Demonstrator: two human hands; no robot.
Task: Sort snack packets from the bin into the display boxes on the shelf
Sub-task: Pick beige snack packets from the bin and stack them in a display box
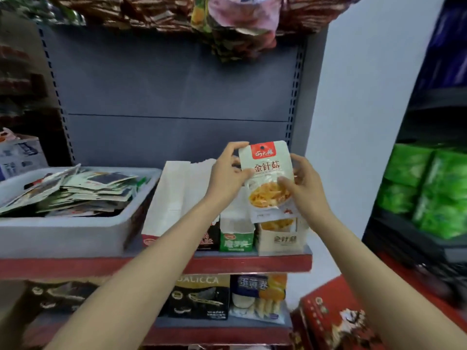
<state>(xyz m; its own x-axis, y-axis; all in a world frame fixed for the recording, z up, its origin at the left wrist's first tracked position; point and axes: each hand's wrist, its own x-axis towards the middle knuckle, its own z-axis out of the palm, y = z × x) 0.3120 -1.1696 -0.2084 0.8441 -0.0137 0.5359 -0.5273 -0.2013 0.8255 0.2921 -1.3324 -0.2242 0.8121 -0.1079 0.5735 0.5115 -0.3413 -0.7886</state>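
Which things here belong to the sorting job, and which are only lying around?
Job: held packet, left hand, right hand, grey bin, matching display box, green box.
Not the job: wafer box, red carton, green packs.

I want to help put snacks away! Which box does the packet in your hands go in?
Look at the red-edged shelf with the grey bin on its left. Follow the row of display boxes to the far right end, right below the packet that both hands hold. That beige box shows the same yellow food as the packet, unlike the green box beside it.
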